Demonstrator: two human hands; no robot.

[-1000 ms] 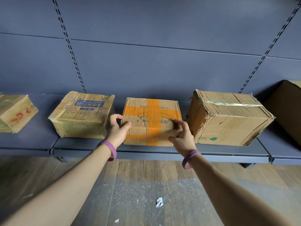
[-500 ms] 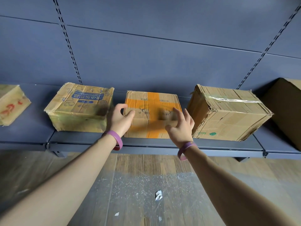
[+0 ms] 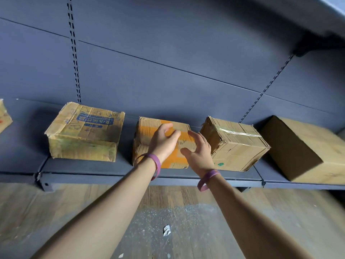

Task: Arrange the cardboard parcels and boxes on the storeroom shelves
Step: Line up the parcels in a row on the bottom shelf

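dark blue metal shelf (image 3: pixel 112 166) runs across my view, and the orange-taped box (image 3: pixel 147 131) sits flat near its middle. i see the left hand (image 3: pixel 164 141) over the box top, fingers loosely spread and gripping nothing. the right hand (image 3: pixel 197 152) is at its right front corner, fingers open too. i cannot tell whether either touches the cardboard. blue-printed box (image 3: pixel 84 133) stands apart to the left, clear-taped box (image 3: pixel 237 146) just beside on the right, plain brown box (image 3: pixel 302 150) beyond.

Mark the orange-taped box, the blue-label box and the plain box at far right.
orange-taped box (image 3: pixel 147 129): head view, orange tape on its top face.
blue-label box (image 3: pixel 85 130): head view, top face below the label.
plain box (image 3: pixel 313 139): head view, its top face.
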